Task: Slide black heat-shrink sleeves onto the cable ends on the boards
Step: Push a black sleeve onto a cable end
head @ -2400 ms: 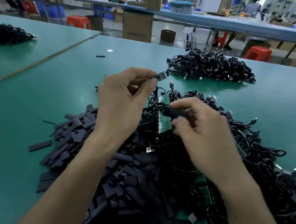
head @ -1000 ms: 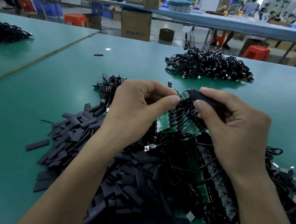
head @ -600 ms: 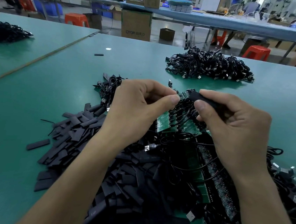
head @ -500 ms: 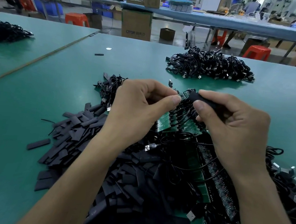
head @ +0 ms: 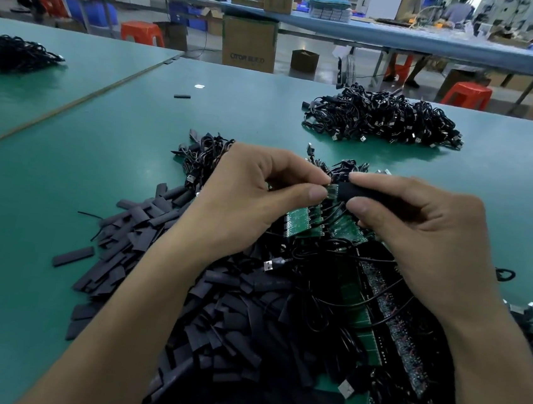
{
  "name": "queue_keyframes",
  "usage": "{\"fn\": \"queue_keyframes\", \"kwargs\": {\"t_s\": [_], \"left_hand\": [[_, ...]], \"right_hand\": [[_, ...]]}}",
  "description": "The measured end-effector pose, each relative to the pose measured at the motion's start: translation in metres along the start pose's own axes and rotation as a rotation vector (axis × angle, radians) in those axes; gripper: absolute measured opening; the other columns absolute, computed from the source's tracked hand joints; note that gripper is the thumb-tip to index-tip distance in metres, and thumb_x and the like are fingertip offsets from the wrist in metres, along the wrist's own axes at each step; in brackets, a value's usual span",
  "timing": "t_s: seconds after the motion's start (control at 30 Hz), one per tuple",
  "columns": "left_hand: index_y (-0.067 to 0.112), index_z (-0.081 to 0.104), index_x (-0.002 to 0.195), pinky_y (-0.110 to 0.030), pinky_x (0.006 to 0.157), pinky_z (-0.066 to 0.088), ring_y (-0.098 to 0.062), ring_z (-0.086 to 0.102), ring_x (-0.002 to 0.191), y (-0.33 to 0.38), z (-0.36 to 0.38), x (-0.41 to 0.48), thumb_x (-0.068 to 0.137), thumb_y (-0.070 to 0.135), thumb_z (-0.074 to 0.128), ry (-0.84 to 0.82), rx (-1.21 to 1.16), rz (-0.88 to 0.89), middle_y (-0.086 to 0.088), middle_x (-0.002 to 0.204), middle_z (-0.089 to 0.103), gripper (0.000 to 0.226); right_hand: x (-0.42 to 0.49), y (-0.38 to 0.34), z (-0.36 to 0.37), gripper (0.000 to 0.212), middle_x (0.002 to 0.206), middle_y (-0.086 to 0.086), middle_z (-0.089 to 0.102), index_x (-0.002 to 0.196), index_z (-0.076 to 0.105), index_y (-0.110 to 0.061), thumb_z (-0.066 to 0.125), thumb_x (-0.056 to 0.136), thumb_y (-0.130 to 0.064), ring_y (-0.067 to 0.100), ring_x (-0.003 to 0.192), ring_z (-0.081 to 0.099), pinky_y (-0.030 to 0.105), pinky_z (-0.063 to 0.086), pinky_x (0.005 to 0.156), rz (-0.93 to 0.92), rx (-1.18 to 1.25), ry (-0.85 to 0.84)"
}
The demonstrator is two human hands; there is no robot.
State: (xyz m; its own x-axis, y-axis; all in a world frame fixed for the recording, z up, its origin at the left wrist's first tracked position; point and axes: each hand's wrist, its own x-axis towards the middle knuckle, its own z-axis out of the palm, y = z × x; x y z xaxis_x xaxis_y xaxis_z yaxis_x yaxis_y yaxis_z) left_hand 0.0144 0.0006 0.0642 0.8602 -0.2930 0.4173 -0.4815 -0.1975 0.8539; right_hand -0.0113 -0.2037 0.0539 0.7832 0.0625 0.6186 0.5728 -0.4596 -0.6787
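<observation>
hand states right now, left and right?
Left hand: closed, pinching a small green board.
Right hand: closed, pinching a black sleeve.

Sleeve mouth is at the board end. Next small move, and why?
Probably: right hand pushes the sleeve leftward over the board while the left hand pinches the board steady. The sleeve's open end meets the board's edge, roughly in line, and bare green shows between the hands, so the sleeve looks not yet on.
</observation>
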Motion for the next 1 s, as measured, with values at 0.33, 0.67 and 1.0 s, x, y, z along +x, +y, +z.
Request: {"fn": "queue_keyframes", "kwargs": {"t_s": [0.33,0.67,1.0], "left_hand": [[0.016,0.068,0.084,-0.025,0.055,0.055,-0.014,0.068,0.057,-0.002,0.002,-0.003,0.077,0.019,0.082,-0.017,-0.094,-0.048,-0.006,0.072,0.075,0.016],[0.013,0.075,0.085,-0.020,0.059,0.053,-0.007,0.063,0.059,-0.007,0.001,-0.001,0.096,0.027,0.066,-0.050,0.033,-0.126,0.003,0.071,0.074,0.020],[0.010,0.074,0.084,-0.022,0.058,0.051,-0.004,0.061,0.056,-0.004,0.001,-0.001,0.095,0.020,0.067,-0.066,0.043,-0.083,0.004,0.069,0.074,0.017]], "right_hand": [[0.000,0.002,0.008,0.024,0.080,-0.013,0.075,0.106,0.074,-0.041,0.072,0.082,-0.039,0.011,0.070,0.071,0.019,0.056,0.062,0.020,0.147,-0.097],[0.000,0.009,0.008,0.020,0.076,-0.003,0.075,0.099,0.077,-0.032,0.074,0.088,-0.015,0.014,0.062,0.070,0.017,0.053,0.058,0.039,0.214,-0.009],[-0.001,0.003,0.015,0.025,0.073,-0.002,0.074,0.099,0.075,-0.029,0.075,0.087,-0.007,0.012,0.062,0.069,0.019,0.054,0.060,0.063,0.277,-0.013]]}}
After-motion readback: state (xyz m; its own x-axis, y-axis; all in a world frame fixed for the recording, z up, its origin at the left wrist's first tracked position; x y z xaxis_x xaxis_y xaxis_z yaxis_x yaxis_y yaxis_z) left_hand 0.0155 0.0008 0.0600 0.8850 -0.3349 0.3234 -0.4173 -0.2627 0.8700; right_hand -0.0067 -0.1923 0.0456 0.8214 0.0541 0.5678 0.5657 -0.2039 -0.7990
